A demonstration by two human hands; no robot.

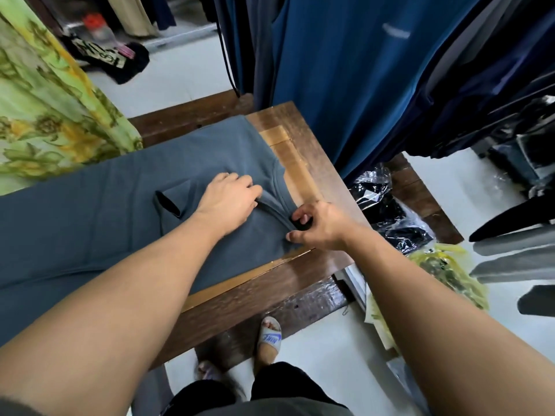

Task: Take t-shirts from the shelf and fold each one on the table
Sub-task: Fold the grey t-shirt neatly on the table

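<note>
A slate-blue t-shirt lies spread flat on the brown wooden table, its collar toward the table's right side and its body running off the left edge. My left hand presses down on the fabric just left of the collar, fingers curled into a fold. My right hand pinches the collar edge between thumb and fingers, near the table's right edge. A short sleeve opening shows dark, left of my left hand.
Blue and dark garments hang close behind and right of the table. Plastic-wrapped dark clothes and a yellow bag lie on the floor at right. A green floral cloth hangs at left. My sandalled feet stand below the table edge.
</note>
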